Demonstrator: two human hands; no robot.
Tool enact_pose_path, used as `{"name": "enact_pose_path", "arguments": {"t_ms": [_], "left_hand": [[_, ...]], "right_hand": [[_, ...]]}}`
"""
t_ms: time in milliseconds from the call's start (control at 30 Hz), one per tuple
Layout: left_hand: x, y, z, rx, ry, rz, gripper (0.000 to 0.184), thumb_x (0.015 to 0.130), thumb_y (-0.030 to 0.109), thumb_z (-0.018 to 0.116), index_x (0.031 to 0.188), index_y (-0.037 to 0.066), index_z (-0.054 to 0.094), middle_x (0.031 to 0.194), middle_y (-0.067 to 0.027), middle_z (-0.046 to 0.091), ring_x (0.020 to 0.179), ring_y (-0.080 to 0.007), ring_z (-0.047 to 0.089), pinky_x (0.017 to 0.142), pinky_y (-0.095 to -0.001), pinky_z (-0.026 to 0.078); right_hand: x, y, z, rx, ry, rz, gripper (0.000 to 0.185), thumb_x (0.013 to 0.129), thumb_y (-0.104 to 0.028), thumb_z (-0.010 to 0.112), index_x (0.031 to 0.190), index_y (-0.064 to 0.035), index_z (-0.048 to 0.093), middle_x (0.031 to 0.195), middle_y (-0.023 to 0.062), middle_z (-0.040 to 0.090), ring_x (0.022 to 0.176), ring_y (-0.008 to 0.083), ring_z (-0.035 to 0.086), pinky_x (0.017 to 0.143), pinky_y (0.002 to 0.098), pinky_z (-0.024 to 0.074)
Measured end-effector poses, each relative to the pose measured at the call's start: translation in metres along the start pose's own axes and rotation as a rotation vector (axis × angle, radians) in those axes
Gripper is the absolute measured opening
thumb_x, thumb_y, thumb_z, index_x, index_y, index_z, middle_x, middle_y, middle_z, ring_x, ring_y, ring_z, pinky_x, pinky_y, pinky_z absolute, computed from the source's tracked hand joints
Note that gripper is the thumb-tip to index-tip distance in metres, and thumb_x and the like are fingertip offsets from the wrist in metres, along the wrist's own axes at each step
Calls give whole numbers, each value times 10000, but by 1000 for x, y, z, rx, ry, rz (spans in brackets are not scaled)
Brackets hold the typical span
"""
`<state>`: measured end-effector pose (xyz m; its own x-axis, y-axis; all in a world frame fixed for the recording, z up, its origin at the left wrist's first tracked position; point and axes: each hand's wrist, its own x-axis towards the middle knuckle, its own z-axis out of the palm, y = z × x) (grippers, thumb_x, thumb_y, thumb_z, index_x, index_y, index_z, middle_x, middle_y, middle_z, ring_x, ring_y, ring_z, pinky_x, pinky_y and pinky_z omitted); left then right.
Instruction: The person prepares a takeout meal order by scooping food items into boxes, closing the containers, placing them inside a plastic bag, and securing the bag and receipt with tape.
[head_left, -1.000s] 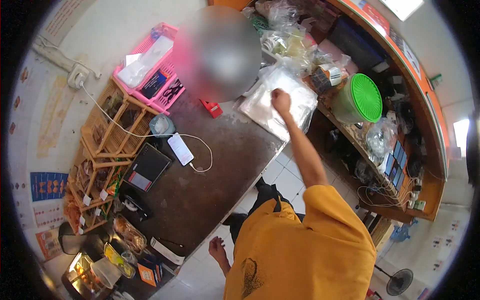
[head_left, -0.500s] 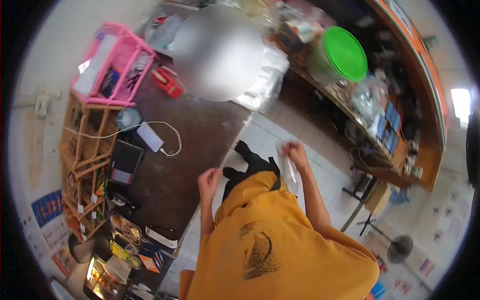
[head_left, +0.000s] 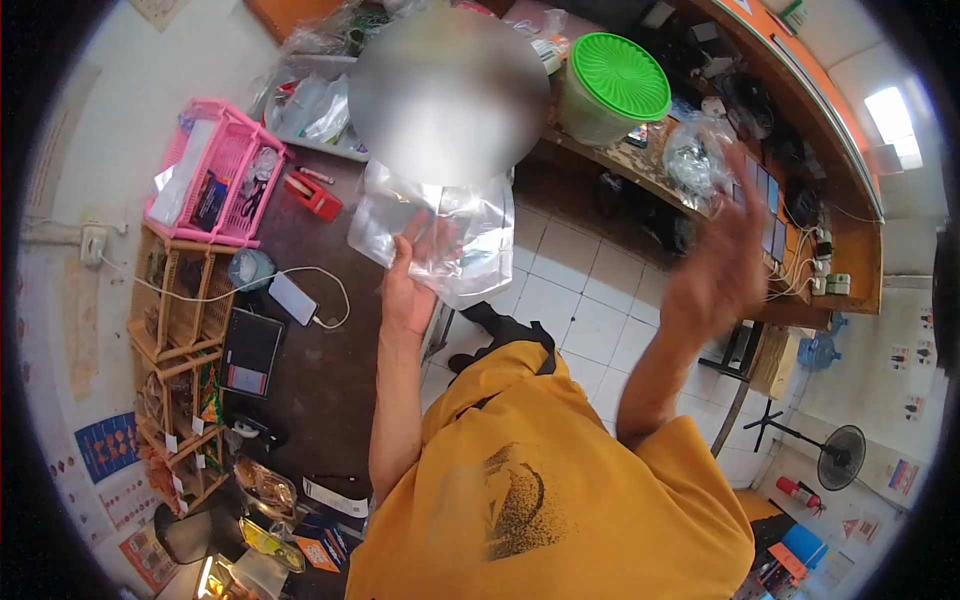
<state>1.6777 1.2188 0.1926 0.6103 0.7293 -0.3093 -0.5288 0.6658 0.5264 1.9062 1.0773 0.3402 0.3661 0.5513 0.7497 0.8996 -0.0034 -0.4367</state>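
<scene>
My left hand [head_left: 408, 295] reaches forward over the dark table's edge. Its thumb lies on a clear plastic bag [head_left: 480, 245], and the other fingers show through the film from behind. The bag looks flat and shiny; a blurred patch hides the area above it. My right hand [head_left: 712, 265] is raised on the right, in front of the wooden shelf. Motion smears it, but its fingers look stretched out and apart, with nothing visible in them.
On the dark table [head_left: 310, 400] are a pink basket [head_left: 240, 190], a red tape dispenser [head_left: 312, 195], a phone [head_left: 292, 300] on a white cable and a black box [head_left: 252, 352]. A green-lidded tub [head_left: 618, 80] stands on the wooden shelf [head_left: 640, 170]. A fan [head_left: 840, 456] stands at right.
My left hand has moved forward from the table edge and taken hold of the clear bag. My right hand has swung up and right; the clear plastic it held is no longer seen there.
</scene>
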Motion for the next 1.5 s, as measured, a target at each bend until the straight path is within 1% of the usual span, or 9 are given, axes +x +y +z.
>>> {"name": "enact_pose_path", "arguments": {"t_ms": [67, 167, 233, 500, 633, 733, 1067, 1233, 1500], "left_hand": [[-7, -8, 37, -94, -111, -83, 585, 1005, 472, 445, 1456, 102, 416, 1466, -217, 449, 1366, -367, 420, 1137, -543, 348], [-27, 27, 84, -387, -422, -18, 566, 1014, 462, 416, 1484, 149, 385, 1535, -194, 373, 1408, -390, 359, 1167, -576, 289], [-34, 64, 85, -338, -468, 111, 553, 1020, 456, 405, 1479, 147, 390, 1532, -174, 385, 1410, -385, 359, 1165, -597, 283], [-46, 70, 27, 6, -118, 39, 519, 1038, 449, 392, 1379, 71, 490, 1431, -175, 510, 1309, -334, 506, 1055, -568, 448], [-50, 53, 42, 354, -14, -115, 516, 1023, 434, 482, 1267, -11, 574, 1130, -186, 690, 969, -280, 701, 797, -396, 589], [-54, 43, 46, 749, -75, -73, 460, 976, 392, 605, 1177, -20, 635, 1009, -150, 720, 847, -218, 709, 725, -315, 572], [-76, 52, 16, 382, 97, 17, 350, 902, 124, 711, 1182, -67, 625, 992, -151, 717, 812, -186, 698, 752, -315, 585], [-65, 32, -10, 413, 322, 200, 267, 820, -70, 706, 1075, -32, 638, 970, -126, 704, 825, -177, 689, 753, -285, 577], [-52, -17, -45, 475, 347, 188, 327, 675, -165, 702, 907, 43, 602, 931, -53, 664, 850, -155, 657, 787, -291, 557]], "right_hand": [[-48, -5, 49, 10, -91, -62, 336, 883, -160, 698, 1191, -31, 656, 1063, 137, 704, 952, 264, 655, 868, 384, 518], [-204, 42, 139, 89, -1182, 70, 336, 905, -174, 682, 1205, -26, 650, 1002, 123, 717, 889, 227, 662, 829, 363, 525], [-264, 69, 115, 227, -1409, 273, 337, 919, -183, 671, 1215, -22, 647, 961, 113, 725, 846, 202, 666, 803, 349, 530], [-99, 59, 52, 466, -238, 801, 370, 916, -200, 685, 1226, -4, 631, 1078, 164, 711, 1006, 249, 691, 900, 372, 531], [-20, -4, 70, 714, -329, 253, 687, 787, -278, 820, 1365, -50, 527, 1333, 163, 600, 1170, 260, 615, 956, 408, 516], [-6, -22, 100, 841, -699, 71, 695, 729, -169, 862, 1340, -38, 557, 1205, 108, 670, 1100, 181, 619, 927, 342, 498], [-11, -11, 149, 676, -899, 168, 566, 685, -183, 884, 1182, -21, 667, 1065, 129, 717, 873, 196, 653, 829, 346, 516], [-24, -34, 155, 167, -270, -40, 462, 701, -289, 875, 1008, 10, 704, 875, 149, 718, 789, 201, 669, 769, 335, 520], [-112, -44, 160, 901, -989, 727, 258, 825, -243, 801, 801, -1, 713, 658, 6, 641, 614, 62, 524, 541, 261, 414]]}}
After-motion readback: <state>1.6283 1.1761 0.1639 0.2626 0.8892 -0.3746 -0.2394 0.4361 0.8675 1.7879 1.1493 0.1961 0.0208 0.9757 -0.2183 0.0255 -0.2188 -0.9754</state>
